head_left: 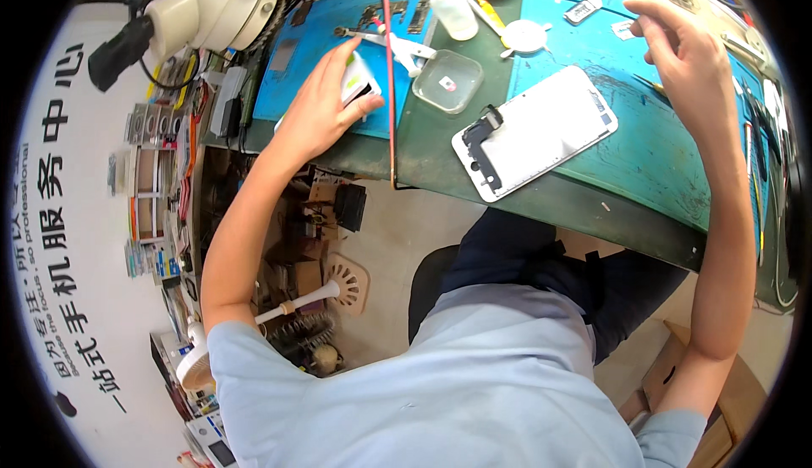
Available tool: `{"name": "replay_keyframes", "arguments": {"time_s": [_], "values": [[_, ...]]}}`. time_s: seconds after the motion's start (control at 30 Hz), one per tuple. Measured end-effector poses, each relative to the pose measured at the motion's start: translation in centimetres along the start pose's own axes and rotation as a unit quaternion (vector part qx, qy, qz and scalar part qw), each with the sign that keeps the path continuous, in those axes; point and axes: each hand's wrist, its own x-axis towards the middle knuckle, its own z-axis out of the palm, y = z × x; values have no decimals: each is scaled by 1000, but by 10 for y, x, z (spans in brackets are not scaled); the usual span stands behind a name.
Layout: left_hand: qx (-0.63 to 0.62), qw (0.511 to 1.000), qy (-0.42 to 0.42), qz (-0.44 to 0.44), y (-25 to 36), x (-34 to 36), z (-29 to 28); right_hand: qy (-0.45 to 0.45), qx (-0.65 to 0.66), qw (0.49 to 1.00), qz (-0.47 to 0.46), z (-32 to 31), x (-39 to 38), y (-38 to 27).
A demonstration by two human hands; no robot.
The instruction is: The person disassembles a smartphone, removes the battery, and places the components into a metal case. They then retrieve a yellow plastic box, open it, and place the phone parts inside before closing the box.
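My left hand [320,113] spans a small white box [358,76] with green and black marks, thumb and fingers on either side; its palm hides much of the box. At the far right, my right hand [683,55] is raised over the blue mat with index finger stretched and the others bent. I see nothing in it. Close to its fingertips lies a small white printed piece [622,30]. Between my hands a white phone screen assembly [545,134] rests aslant near the table's front edge, with a black part [480,134] at its left end.
A clear shallow dish [448,81] holds a small piece. Behind are a white bottle [454,11], a round white lid [524,37] and circuit boards [418,16]. A red cord [390,71] hangs beside my left hand. A microscope [203,11] overhangs the left; tweezers [651,85] lie right.
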Motion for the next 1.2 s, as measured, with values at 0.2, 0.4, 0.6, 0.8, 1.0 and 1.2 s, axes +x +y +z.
{"name": "replay_keyframes", "arguments": {"time_s": [0.2, 0.4, 0.6, 0.8, 1.0, 1.2], "values": [[-31, 997, -25, -66, -13, -1, -16, 1, -29, 999, -24, 2, 2, 4], [-2, 998, -63, 14, -26, -33, -32, -7, -22, 999, -25, 1, 4, 9], [-21, 989, -103, -107, -43, -89, -43, 23, 44, 996, -68, 0, -2, -13], [-40, 995, -24, -87, -63, -113, -32, -47, 88, 974, -202, 20, -23, -80], [-175, 977, -14, -120, -58, -130, -28, -298, 262, 918, -11, 52, -44, -143], [-237, 965, 12, -114, -49, -146, -19, -356, 315, 878, 49, 107, -52, -170]]}}
